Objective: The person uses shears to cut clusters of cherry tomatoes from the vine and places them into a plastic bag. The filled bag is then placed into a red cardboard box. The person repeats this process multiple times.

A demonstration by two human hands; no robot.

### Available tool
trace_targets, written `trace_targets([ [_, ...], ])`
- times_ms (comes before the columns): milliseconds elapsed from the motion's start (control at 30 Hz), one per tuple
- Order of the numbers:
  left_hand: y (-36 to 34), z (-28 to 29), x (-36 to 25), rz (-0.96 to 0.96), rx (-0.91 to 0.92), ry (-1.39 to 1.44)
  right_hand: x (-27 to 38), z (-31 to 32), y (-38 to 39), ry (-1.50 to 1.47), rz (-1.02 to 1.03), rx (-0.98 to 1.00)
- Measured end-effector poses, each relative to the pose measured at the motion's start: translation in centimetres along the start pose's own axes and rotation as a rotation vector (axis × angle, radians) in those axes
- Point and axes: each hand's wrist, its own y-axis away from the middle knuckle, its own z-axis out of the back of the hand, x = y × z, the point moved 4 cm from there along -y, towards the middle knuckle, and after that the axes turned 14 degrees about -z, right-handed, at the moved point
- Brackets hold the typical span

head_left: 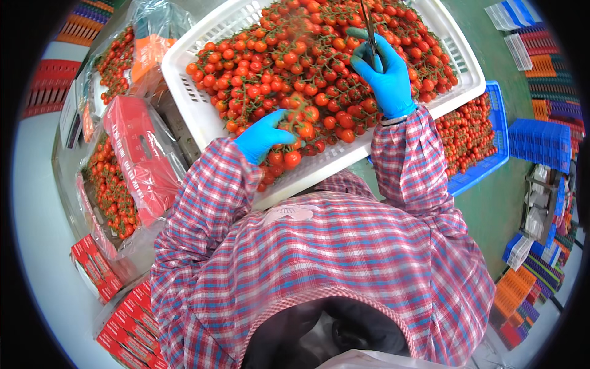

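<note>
I have the left hand [264, 136] with thumb and fingers clamped on a tomato cluster [304, 128], which lies just right of them, above the near part of the white crate [193, 114]. The right hand [388, 77] is wrapped around dark scissors [370, 27] — their long axis points away from the body, so the cluster lies back and leftward from the blades. My open room is the air over the heaped tomatoes between both hands — the left sleeve [215, 178] crosses the crate's edge.
</note>
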Motion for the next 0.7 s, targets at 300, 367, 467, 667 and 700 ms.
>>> trace_targets([
  [300,5.7,-1.2,-7.0,-0.353,-0.198,0.651,3.5,-3.7,3.4,0.482,0.141,0.510],
  [367,6.2,-0.8,-7.3,-0.389,-0.254,0.564,4.3,-4.8,3.9,0.629,0.284,0.461],
  [467,6.6,-0.2,-7.6,-0.408,-0.330,0.332,4.5,-5.1,4.1,0.872,0.244,0.460],
  [667,6.7,-0.1,-7.5,-0.338,-0.341,0.087,4.6,-5.4,3.6,1.013,0.208,0.493],
  [700,6.6,-0.1,-7.5,-0.331,-0.323,0.076,4.6,-5.4,3.5,1.036,0.201,0.501],
])
